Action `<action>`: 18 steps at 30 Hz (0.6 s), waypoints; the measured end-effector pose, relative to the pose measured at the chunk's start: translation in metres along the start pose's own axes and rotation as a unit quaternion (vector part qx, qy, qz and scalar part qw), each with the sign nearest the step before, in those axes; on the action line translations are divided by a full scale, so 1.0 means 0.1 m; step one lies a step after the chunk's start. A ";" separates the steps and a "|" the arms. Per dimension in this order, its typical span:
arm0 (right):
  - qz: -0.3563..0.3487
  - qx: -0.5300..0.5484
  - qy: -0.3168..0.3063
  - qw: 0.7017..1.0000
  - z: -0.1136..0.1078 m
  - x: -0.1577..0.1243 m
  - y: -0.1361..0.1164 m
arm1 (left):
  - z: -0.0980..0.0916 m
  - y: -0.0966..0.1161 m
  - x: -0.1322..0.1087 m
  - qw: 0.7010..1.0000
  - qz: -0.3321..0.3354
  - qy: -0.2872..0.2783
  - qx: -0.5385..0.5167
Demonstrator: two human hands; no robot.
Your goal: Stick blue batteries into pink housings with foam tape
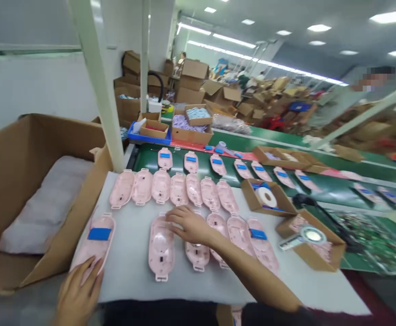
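Pink shell, lying near the left edge of the pale worktop, just beside the large cardboard box. Probably light, judging by the apparently thin moulded plastic; likely stiff, with little give along the walls. Smooth-looking, so perhaps slightly slippery under bare fingers. Best held by the long side walls, thumb opposite fingers, clear of the blue block set across the upper half. Likely fragile at the slim loop on the far end. Long, rounded outline, raised rim. Blue block flat-faced, taking up much of the width. Left hand with fingers laid over the near end; cannot tell whether clasping or only resting. Right hand at the far end of a second pink shell, hollow side up, small dark piece towards the near end; fingers bent over the right edge, grip or mere touch impossible to tell.
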State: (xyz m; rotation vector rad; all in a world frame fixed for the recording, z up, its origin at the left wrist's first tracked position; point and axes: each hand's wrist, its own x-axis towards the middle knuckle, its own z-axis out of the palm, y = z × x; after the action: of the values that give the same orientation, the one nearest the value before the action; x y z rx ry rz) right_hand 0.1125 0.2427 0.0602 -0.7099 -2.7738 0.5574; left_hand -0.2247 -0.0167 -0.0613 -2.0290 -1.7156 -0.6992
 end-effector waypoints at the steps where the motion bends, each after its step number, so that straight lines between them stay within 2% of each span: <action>1: 0.009 0.008 0.007 1.000 0.07 -0.19 -0.03 | -0.06 0.10 0.06 0.999 -0.039 0.000 0.006; 4: 0.055 0.008 0.052 0.997 0.30 -0.71 -0.05 | -0.11 0.43 0.22 0.995 -0.094 0.001 -0.021; 9: 0.135 -0.026 0.150 0.979 0.65 -1.40 -0.08 | 0.01 1.02 0.45 0.990 -0.101 -0.039 -0.086; 12: 0.159 -0.058 0.166 0.971 0.81 -1.65 -0.15 | 0.02 1.23 0.53 0.985 -0.088 -0.081 -0.120; 15: 0.160 -0.078 0.148 0.973 0.92 -1.74 -0.25 | -0.01 1.21 0.64 0.988 -0.097 -0.085 -0.088; 18: 0.176 -0.090 0.145 0.969 0.96 -1.72 -0.34 | 0.04 0.94 0.83 0.988 -0.100 -0.092 -0.067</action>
State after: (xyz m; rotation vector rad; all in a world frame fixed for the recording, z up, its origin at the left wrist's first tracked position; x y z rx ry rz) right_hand 0.2168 0.0998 -0.0329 -1.2318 -2.4572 0.2345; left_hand -0.1214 0.0353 -0.0127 -2.0855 -2.0504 -0.7279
